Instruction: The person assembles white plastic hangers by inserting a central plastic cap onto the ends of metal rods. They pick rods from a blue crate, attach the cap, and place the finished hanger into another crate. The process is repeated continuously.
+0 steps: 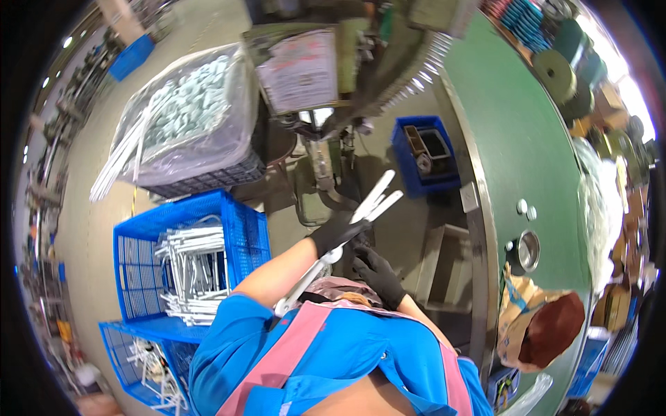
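My left hand, in a black glove, is closed around a few long white strips with rounded ends. They fan out ahead of the fist, and a white length runs back under my left forearm to my apron. My right hand, also black-gloved, is just to the right and nearer to me. Its fingers are partly apart, with nothing visible in them. Both hands are in front of a green machine that carries a printed sheet.
Left are a plastic-lined crate of small pale parts with long white strips across it, and blue baskets of white pieces. Right are a green bench with a metal bowl and brown paper bag, and a blue bin.
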Motion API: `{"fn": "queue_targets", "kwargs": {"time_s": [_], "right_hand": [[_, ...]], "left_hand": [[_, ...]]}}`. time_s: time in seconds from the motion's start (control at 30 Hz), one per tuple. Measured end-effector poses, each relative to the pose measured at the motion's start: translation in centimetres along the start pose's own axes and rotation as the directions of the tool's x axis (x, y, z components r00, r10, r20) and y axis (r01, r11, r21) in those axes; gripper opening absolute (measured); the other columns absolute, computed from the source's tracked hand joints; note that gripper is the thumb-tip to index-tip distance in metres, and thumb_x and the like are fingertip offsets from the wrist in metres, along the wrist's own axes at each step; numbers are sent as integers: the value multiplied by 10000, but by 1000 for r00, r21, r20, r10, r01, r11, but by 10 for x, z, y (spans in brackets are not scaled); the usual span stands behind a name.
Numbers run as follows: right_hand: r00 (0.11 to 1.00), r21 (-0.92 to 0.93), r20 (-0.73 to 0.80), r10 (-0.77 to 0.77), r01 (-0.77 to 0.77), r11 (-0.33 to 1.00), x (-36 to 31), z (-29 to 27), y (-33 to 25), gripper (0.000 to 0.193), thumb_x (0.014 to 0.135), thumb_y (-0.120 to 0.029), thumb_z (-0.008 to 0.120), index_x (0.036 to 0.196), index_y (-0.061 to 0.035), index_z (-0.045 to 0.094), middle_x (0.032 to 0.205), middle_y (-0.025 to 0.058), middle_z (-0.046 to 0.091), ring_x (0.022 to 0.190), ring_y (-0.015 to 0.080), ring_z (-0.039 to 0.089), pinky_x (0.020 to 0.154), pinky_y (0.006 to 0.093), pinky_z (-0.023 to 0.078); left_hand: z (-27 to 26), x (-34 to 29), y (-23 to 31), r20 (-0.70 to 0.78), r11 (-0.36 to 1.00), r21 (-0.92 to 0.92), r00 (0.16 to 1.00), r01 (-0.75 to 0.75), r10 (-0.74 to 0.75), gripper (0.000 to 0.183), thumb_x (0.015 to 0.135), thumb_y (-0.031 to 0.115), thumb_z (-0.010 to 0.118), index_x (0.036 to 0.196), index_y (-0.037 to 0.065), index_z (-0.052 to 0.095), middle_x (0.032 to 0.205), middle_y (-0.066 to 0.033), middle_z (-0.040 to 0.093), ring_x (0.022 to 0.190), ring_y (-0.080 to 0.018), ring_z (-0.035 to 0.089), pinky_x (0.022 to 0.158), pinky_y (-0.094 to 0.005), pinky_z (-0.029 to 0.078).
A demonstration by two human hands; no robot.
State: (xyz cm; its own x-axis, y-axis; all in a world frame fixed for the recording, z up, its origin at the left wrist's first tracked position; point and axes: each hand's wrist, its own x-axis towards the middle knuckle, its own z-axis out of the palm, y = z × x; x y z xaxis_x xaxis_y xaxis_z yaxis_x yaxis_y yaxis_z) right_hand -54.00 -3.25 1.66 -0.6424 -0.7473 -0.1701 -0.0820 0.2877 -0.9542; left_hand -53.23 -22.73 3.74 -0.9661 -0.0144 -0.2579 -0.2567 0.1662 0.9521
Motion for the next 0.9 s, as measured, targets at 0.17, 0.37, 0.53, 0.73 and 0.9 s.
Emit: {"fn": "queue_targets", "kwargs": {"time_s": [0.17, 0.37, 0.53, 0.73, 0.9], "right_hand": [[989, 84, -145, -34, 46, 995, 16, 0, -1, 500, 892, -195, 627, 1313, -9, 430, 1143, 158, 622, 1015, 226, 614, 873, 357, 476], [896, -167, -440, -52, -25, 986, 27, -69, 31, 649, 782, -107, 705, 1351, -49, 399, 1213, 177, 582, 1113, 266, 571, 911, 367, 454], [922, -289, -385, -28, -92, 953, -12, -111, -1, 501, 809, -67, 654, 1285, -76, 500, 1161, 156, 625, 1093, 258, 602, 896, 371, 470], [934, -334, -303, 189, -289, 897, -75, -109, -24, 450, 756, -161, 714, 1161, -33, 567, 980, 111, 669, 918, 216, 643, 782, 346, 500], [889, -245, -401, 222, -338, 908, -105, -87, 41, 406, 755, -183, 737, 1113, -56, 591, 932, 114, 682, 868, 212, 661, 735, 359, 510]], "left_hand": [[21, 88, 6, -15, 954, -286, 995, 91, -99, 360, 896, 372, 622, 939, 15, 606, 728, -58, 621, 620, -121, 619, 559, -274, 497], [92, 127, 45, -211, 571, -818, 959, -67, -189, 246, 924, 319, 607, 910, 76, 570, 667, 17, 579, 574, -85, 553, 518, -236, 440], [81, 68, 2, -59, 963, -77, 965, -259, 255, 437, 916, 312, 601, 1200, -10, 518, 1064, -158, 629, 962, -225, 608, 831, -359, 473], [-93, 21, -67, -440, 916, 387, 852, -104, 283, 193, 926, 171, 538, 1043, 45, 625, 871, -63, 644, 765, -135, 605, 687, -298, 495], [-209, 75, -10, -666, 832, 514, 515, -209, 540, 207, 838, 121, 518, 943, 79, 690, 890, -153, 674, 800, -318, 633, 727, -373, 502]]}}
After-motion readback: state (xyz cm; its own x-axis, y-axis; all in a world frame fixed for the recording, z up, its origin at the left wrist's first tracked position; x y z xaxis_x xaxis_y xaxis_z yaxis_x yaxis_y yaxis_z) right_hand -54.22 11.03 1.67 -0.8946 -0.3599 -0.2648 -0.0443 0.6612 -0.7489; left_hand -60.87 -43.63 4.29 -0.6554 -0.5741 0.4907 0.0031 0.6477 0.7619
